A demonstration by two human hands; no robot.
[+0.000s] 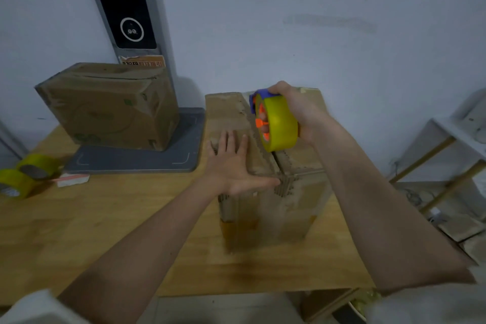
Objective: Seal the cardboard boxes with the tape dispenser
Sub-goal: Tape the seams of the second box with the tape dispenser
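A brown cardboard box [297,200] stands on the wooden table [79,231], its two top flaps folded shut with a seam running down the middle. My left hand [234,166] lies flat and spread on the left flap, thumb near the seam at the front edge. My right hand [297,110] grips the tape dispenser [276,123], a yellow tape roll on an orange hub with a purple frame. The roll rests on the seam about halfway along the box top. A second cardboard box [110,105] stands at the back left.
Two spare yellow tape rolls [23,173] lie at the table's left edge beside a small white-and-red packet [71,179]. The second box sits on the grey base [136,160] of a tall dark-screened device [123,2]. White shelving [452,155] stands to the right.
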